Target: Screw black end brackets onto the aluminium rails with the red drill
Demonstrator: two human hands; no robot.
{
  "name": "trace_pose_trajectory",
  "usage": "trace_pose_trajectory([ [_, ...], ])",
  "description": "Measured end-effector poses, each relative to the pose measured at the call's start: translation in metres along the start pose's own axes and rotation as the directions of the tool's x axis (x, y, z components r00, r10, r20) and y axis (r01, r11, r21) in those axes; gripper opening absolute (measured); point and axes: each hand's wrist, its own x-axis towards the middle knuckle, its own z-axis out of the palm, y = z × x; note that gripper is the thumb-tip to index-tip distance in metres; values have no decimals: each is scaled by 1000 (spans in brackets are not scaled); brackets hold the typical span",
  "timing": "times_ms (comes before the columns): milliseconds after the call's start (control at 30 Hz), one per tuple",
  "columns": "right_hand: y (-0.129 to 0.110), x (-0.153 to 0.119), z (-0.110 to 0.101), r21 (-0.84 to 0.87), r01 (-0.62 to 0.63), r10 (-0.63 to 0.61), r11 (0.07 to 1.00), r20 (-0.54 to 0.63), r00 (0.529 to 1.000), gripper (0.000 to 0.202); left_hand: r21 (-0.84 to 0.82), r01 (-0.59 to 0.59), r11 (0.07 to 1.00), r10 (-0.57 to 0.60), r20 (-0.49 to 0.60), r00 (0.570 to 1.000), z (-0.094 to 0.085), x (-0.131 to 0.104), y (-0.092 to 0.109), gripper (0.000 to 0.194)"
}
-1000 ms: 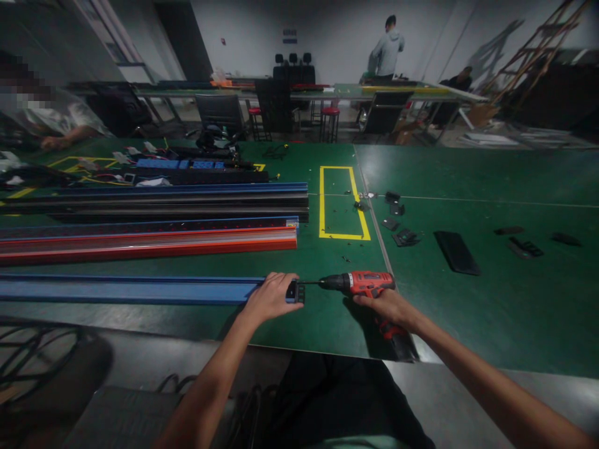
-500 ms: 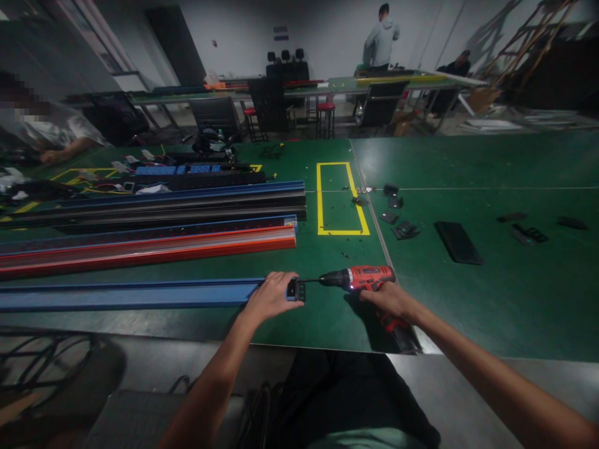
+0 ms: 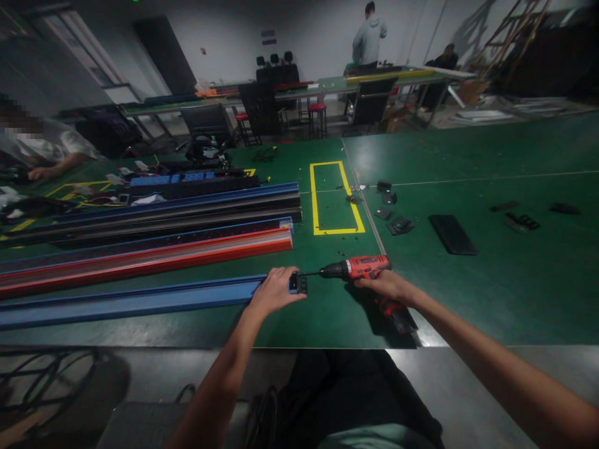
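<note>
A long blue rail (image 3: 187, 298) lies on the green table with a black end cap (image 3: 300, 284) at its right end. My left hand (image 3: 276, 290) is wrapped over that end, its thumb along the near side by the cap. In my right hand (image 3: 386, 287) is a red cordless drill (image 3: 367, 267), gripped by its handle and pointing left. Its long bit (image 3: 309, 273) reaches to the cap's far edge; whether the tip sits in a screw is too small to tell.
Beyond the blue rail lie a red-orange rail (image 3: 234, 246) and several dark rails (image 3: 234, 211). Black caps (image 3: 400, 224) and a dark flat slab (image 3: 453, 234) are on the right, past a yellow tape rectangle (image 3: 337, 232). A co-worker (image 3: 56, 153) sits at the far left.
The view has tilted and shifted slightly. My hands, the drill and the blue rail keep nearly the same places relative to each other, the bit still at the cap.
</note>
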Motion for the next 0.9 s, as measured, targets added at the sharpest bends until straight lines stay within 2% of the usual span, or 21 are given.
trace_pose_trajectory([
  [200, 4, 10, -14, -57, 38, -41, 998, -60, 997, 43, -6, 5, 1000, -5, -23, 1000, 2, 22, 7, 65],
  [400, 4, 20, -23, -375, -39, -35, 926, -187, 982, 48, -4, -21, 1000, 21, -39, 999, 3, 40, 20, 63],
  [567, 1, 19, -20, -447, -80, -19, 891, -213, 977, 46, -20, -21, 1000, 20, -36, 999, 3, 45, 24, 68],
  [667, 2, 19, -19, -456, -61, -43, 888, -214, 976, 39, -65, -50, 997, 40, -143, 989, -9, 45, 32, 79],
  [733, 3, 19, -20, -449, -59, -47, 892, -220, 974, 36, -103, -93, 990, 62, -275, 960, -25, 37, 50, 76],
  [800, 5, 20, -21, -431, -63, -33, 900, -211, 977, 36, -166, -149, 975, 74, -389, 918, -45, 15, 81, 62],
  [900, 8, 22, -22, -432, -48, -36, 900, -184, 982, 39, -351, -258, 900, 104, -402, 910, -72, -47, 142, 44],
])
